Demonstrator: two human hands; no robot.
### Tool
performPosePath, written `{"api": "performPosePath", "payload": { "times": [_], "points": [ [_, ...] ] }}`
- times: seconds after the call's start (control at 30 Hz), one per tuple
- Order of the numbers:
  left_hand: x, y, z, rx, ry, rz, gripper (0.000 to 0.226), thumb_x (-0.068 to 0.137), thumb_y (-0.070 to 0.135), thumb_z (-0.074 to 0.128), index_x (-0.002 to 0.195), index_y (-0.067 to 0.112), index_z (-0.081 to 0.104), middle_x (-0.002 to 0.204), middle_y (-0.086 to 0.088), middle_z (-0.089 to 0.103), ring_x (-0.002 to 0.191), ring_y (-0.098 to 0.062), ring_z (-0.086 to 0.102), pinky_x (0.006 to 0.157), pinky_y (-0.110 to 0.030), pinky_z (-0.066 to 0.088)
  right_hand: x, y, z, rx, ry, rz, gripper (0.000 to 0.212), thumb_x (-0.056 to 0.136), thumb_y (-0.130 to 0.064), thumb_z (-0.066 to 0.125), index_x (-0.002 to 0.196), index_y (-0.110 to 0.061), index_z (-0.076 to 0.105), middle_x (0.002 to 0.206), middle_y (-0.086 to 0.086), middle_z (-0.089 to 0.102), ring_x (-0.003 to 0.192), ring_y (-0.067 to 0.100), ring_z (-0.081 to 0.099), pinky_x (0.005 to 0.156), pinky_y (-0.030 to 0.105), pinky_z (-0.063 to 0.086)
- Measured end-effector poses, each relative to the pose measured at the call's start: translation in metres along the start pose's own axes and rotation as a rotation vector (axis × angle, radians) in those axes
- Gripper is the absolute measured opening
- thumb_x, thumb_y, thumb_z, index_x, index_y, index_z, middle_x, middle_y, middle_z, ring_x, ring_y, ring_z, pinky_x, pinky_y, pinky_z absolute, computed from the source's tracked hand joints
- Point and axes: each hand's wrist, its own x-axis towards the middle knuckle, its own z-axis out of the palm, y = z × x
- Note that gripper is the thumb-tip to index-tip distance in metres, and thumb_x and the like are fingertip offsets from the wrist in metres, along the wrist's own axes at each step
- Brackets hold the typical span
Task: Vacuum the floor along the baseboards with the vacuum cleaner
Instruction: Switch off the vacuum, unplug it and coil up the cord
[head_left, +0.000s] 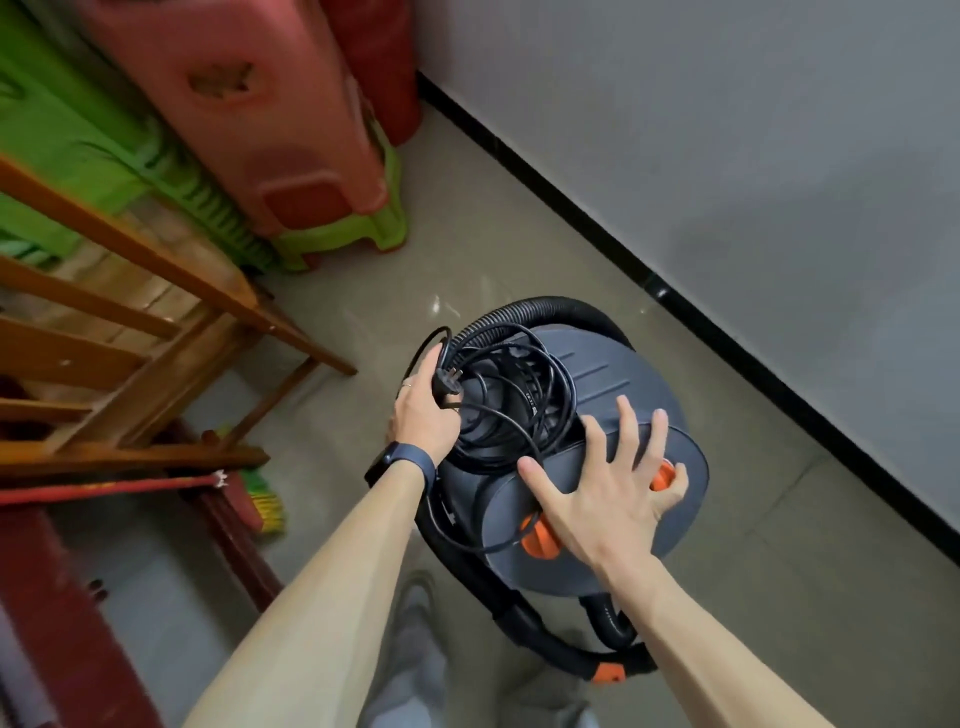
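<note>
- Vacuum (623, 374): grey canister, stood on the floor (467, 234) in the middle of the scene, near the wall on the right.
- Baseboard (571, 215): black strip at the foot of that wall, running from far left to near right; apart from the vacuum.
- Cord (511, 400): black, coiled in loose loops on the top of the vacuum, left side.
- Plug (445, 387): at the free end of the cord, just beside the left fingers.
- Left hand (423, 410): fingers curled round a few strands of the cord close to the plug; dark band (405, 460) on the wrist.
- Right hand (608, 493): fingers splayed wide and straight on the near lid, holding nothing; appeared to steady the body.
- Knobs (540, 538): orange, on the lid, one to each side of the right hand.
- Hose (545, 306): black, ribbed, wrapped round the vacuum at far and near sides.
- Stools (249, 130): red on green, stacked at far left; wooden frame (130, 322) at left.
- Step, as judged: preparation; cord being taken off the coil, no cleaning begun.
- Next move, as judged: loops lifted clear without tangling, plug carried to a socket (none in view), hose unwound before working along the baseboard.
</note>
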Motion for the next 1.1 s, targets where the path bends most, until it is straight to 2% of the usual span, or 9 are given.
{"api": "performPosePath", "payload": {
  "times": [0.1, 0.2, 0.33, 0.5, 0.63, 0.77, 0.93, 1.1],
  "points": [
    [0.015, -0.009, -0.015, -0.044, 0.062, -0.042, 0.076, 0.087, 0.011, 0.057, 0.146, 0.052, 0.032, 0.134, -0.002, 0.056, 0.122, -0.029, 0.053, 0.099, -0.037, 0.047, 0.022, -0.023, -0.006, -0.017, -0.030, -0.088, 0.089, 0.080, -0.096, 0.026, 0.149, -0.040, 0.035, 0.172, -0.004, -0.004, 0.155, 0.027, -0.029, 0.118, 0.069, 0.004],
    [0.040, -0.018, -0.035, -0.073, 0.115, -0.085, 0.071, 0.090, 0.014, 0.059, 0.147, 0.048, 0.033, 0.137, -0.003, 0.055, 0.125, -0.028, 0.052, 0.102, -0.040, 0.047, 0.043, -0.055, -0.007, -0.010, -0.040, -0.143, 0.088, 0.081, -0.095, 0.027, 0.150, -0.041, 0.033, 0.172, -0.004, -0.006, 0.154, 0.027, -0.031, 0.118, 0.070, 0.003],
    [0.084, -0.020, -0.066, -0.055, 0.149, -0.081, 0.076, 0.089, 0.004, 0.056, 0.150, 0.043, 0.033, 0.140, -0.004, 0.053, 0.128, -0.029, 0.049, 0.103, -0.035, 0.044, 0.070, -0.104, -0.004, 0.030, -0.051, -0.158, 0.087, 0.082, -0.094, 0.028, 0.150, -0.040, 0.032, 0.171, -0.004, -0.009, 0.153, 0.027, -0.033, 0.117, 0.069, 0.001],
    [0.143, -0.009, -0.103, -0.004, 0.200, -0.062, 0.078, 0.089, -0.001, 0.054, 0.152, 0.037, 0.030, 0.143, -0.008, 0.049, 0.131, -0.031, 0.045, 0.106, -0.038, 0.040, 0.119, -0.164, -0.006, 0.039, -0.032, -0.179, 0.087, 0.082, -0.094, 0.028, 0.150, -0.038, 0.032, 0.171, -0.003, -0.007, 0.153, 0.027, -0.032, 0.117, 0.069, 0.001],
    [0.196, -0.002, -0.131, 0.016, 0.223, -0.061, 0.079, 0.090, 0.005, 0.054, 0.153, 0.043, 0.025, 0.147, -0.006, 0.045, 0.131, -0.034, 0.046, 0.102, -0.043, 0.044, 0.166, -0.210, -0.015, 0.034, -0.036, -0.205, 0.088, 0.082, -0.094, 0.029, 0.149, -0.037, 0.033, 0.171, -0.004, -0.007, 0.153, 0.026, -0.032, 0.117, 0.069, 0.000],
    [0.243, 0.002, -0.162, 0.034, 0.254, -0.107, 0.079, 0.091, 0.006, 0.055, 0.154, 0.040, 0.022, 0.150, -0.010, 0.042, 0.132, -0.036, 0.045, 0.099, -0.043, 0.043, 0.207, -0.259, -0.019, 0.006, -0.054, -0.244, 0.091, 0.081, -0.095, 0.028, 0.149, -0.035, 0.034, 0.171, -0.003, -0.007, 0.153, 0.028, -0.031, 0.117, 0.069, 0.001],
    [0.291, -0.011, -0.206, 0.030, 0.274, -0.178, 0.077, 0.093, 0.012, 0.056, 0.153, 0.045, 0.022, 0.150, -0.008, 0.041, 0.130, -0.036, 0.045, 0.099, -0.045, 0.047, 0.238, -0.324, -0.015, -0.002, -0.059, -0.287, 0.094, 0.081, -0.096, 0.027, 0.150, -0.033, 0.038, 0.172, -0.002, -0.002, 0.154, 0.029, -0.030, 0.116, 0.070, 0.002],
    [0.316, -0.018, -0.232, -0.087, 0.382, -0.190, 0.072, 0.090, 0.003, 0.056, 0.151, 0.036, 0.035, 0.151, -0.002, 0.036, 0.133, -0.026, 0.043, 0.103, -0.032, 0.038, 0.260, -0.373, -0.012, -0.012, -0.091, -0.323, 0.096, 0.082, -0.095, 0.025, 0.154, -0.033, 0.033, 0.173, -0.001, -0.007, 0.153, 0.029, -0.033, 0.116, 0.071, 0.000]
  ]
}}
